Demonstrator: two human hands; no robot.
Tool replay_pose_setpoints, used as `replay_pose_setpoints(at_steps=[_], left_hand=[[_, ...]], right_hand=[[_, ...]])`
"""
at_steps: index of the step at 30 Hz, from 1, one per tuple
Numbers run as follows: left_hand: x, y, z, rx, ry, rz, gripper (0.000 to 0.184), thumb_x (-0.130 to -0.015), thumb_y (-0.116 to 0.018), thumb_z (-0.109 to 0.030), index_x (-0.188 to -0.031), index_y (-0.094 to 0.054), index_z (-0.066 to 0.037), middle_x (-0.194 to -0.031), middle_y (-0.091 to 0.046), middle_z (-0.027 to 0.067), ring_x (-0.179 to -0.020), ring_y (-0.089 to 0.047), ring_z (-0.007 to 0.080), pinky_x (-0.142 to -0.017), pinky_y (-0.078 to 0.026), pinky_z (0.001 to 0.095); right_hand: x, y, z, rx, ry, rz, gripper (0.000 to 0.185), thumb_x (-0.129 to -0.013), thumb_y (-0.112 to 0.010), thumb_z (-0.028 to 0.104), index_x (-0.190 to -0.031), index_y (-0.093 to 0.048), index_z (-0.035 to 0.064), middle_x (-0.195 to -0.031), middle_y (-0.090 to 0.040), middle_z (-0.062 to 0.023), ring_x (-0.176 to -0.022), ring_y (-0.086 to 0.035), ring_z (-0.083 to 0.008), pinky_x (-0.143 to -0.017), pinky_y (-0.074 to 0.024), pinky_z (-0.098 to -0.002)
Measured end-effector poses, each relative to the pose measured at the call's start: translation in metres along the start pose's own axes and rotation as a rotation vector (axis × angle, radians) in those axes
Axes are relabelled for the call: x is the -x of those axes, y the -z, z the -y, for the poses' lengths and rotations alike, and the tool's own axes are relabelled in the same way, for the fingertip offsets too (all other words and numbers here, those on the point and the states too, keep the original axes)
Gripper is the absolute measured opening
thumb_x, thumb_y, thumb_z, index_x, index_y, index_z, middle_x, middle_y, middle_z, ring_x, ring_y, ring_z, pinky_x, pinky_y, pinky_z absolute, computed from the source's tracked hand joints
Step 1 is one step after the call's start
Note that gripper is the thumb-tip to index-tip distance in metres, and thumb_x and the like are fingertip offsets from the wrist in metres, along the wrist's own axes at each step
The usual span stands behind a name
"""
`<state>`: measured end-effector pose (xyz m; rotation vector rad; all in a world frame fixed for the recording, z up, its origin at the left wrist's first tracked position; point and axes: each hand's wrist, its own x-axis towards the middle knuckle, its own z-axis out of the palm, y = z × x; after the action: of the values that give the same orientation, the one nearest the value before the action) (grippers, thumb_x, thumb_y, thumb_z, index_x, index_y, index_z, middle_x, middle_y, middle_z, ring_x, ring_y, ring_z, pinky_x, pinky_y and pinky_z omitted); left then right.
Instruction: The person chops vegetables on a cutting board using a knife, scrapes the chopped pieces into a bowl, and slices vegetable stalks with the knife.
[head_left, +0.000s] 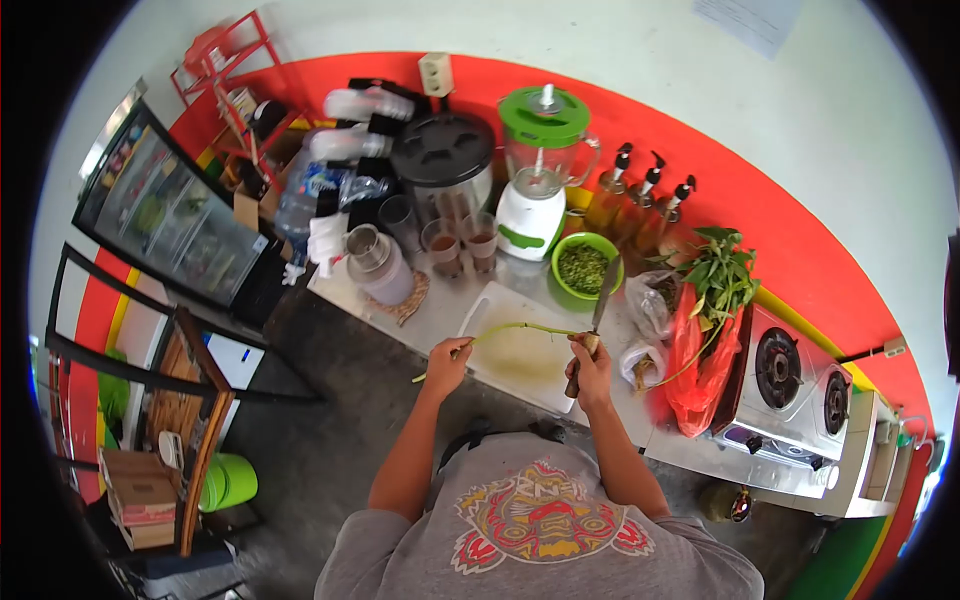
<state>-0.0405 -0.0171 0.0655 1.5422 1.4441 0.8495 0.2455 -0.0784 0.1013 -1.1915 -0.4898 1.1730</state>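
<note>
My left hand (446, 370) is closed around a thin green stem (520, 326), which arcs over the white cutting board (490, 303) to my right hand. My right hand (592, 375) grips a knife (607, 290) by its handle, blade pointing up and away from me. The stem's far end meets the fingers of that hand; whether they pinch it too I cannot make out. Just beyond the blade sits a green bowl (573, 294) of chopped green leaves (583, 268). Right of the board lies a red plastic bag (690, 385) with leafy stalks (722, 270) sticking out.
Behind the board stand a green-lidded blender (532, 215), pump bottles (648, 205), two glasses of brown drink (462, 250) and a steel-topped jug (380, 270). Small clear bags (648, 305) lie beside the bowl. A two-burner gas stove (785, 385) occupies the right end.
</note>
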Motion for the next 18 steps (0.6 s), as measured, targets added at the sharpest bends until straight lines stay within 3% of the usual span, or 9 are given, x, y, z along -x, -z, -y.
replay_pose_setpoints(at_steps=[2,4,5,8,10,14,17,18], left_hand=[[0.003,0.008,0.019,-0.095,-0.016,-0.053,0.022,-0.093,-0.066,-0.007,-0.113,-0.075,-0.005,-0.101,-0.072,0.018,-0.09,-0.069,0.0307,-0.085,-0.053,0.0386],[0.001,0.012,0.033,-0.151,-0.03,-0.16,0.022,-0.091,-0.067,-0.007,-0.112,-0.076,-0.006,-0.1,-0.071,0.0188,-0.089,-0.068,0.0324,-0.083,-0.053,0.039],[-0.001,0.014,0.039,-0.164,0.037,-0.146,0.021,-0.091,-0.067,-0.008,-0.11,-0.077,-0.008,-0.105,-0.07,0.0187,-0.098,-0.068,0.0364,-0.087,-0.053,0.0452],[-0.009,0.014,0.058,-0.238,0.009,-0.178,0.02,-0.09,-0.067,-0.008,-0.107,-0.077,-0.009,-0.105,-0.069,0.0181,-0.099,-0.068,0.0365,-0.087,-0.052,0.0471],[-0.013,0.016,0.056,-0.261,0.047,-0.154,0.02,-0.09,-0.067,-0.008,-0.107,-0.077,-0.01,-0.106,-0.068,0.0169,-0.101,-0.066,0.0361,-0.089,-0.051,0.048],[-0.017,0.015,0.046,-0.464,0.074,-0.111,0.029,-0.087,-0.068,-0.007,-0.115,-0.073,-0.015,-0.115,-0.064,0.0128,-0.113,-0.058,0.0356,-0.097,-0.045,0.0501],[-0.021,0.006,0.04,-0.423,-0.05,-0.164,0.038,-0.085,-0.069,-0.006,-0.121,-0.069,-0.016,-0.122,-0.06,0.0105,-0.118,-0.052,0.0359,-0.101,-0.042,0.0506],[-0.023,0.002,0.037,-0.422,-0.056,-0.147,0.038,-0.085,-0.069,-0.006,-0.121,-0.069,-0.016,-0.122,-0.06,0.0105,-0.118,-0.052,0.0359,-0.101,-0.042,0.0506]], right_hand=[[0.005,-0.009,-0.014,0.214,-0.123,0.023,0.019,-0.097,-0.063,0.009,-0.115,-0.059,0.0029,-0.111,-0.066,-0.0098,-0.052,-0.054,-0.0112,-0.047,-0.0453,-0.0271],[0.011,-0.017,-0.024,0.267,-0.144,0.033,0.022,-0.096,-0.064,0.01,-0.116,-0.06,0.0017,-0.102,-0.067,-0.0082,-0.051,-0.053,-0.0108,-0.046,-0.0441,-0.0269],[0.011,-0.018,-0.03,0.363,-0.157,0.066,0.023,-0.095,-0.064,0.011,-0.116,-0.06,0.0014,-0.096,-0.067,-0.0077,-0.051,-0.053,-0.0106,-0.046,-0.0436,-0.0267],[0.013,-0.019,-0.05,0.435,-0.191,0.065,0.023,-0.094,-0.065,0.015,-0.112,-0.059,0.0009,-0.083,-0.064,-0.0065,-0.05,-0.052,-0.0105,-0.046,-0.0421,-0.0269],[0.013,-0.017,-0.064,0.613,-0.225,0.006,0.026,-0.093,-0.065,0.021,-0.105,-0.062,-0.0018,-0.076,-0.065,-0.0091,-0.056,-0.058,-0.0169,-0.052,-0.0475,-0.0334],[0.024,-0.01,-0.099,0.789,-0.086,-0.014,0.023,-0.095,-0.064,0.02,-0.102,-0.057,0.0003,-0.076,-0.064,-0.0082,-0.054,-0.058,-0.0131,-0.05,-0.0479,-0.0305],[0.038,-0.017,-0.112,0.957,-0.011,-0.061,0.027,-0.096,-0.063,0.025,-0.101,-0.055,-0.0012,-0.073,-0.066,-0.0138,-0.059,-0.065,-0.0204,-0.056,-0.0524,-0.0365],[0.044,-0.022,-0.11,1.038,0.008,-0.063,0.03,-0.097,-0.062,0.028,-0.101,-0.055,-0.001,-0.074,-0.067,-0.0188,-0.063,-0.067,-0.0291,-0.06,-0.0532,-0.0425]])
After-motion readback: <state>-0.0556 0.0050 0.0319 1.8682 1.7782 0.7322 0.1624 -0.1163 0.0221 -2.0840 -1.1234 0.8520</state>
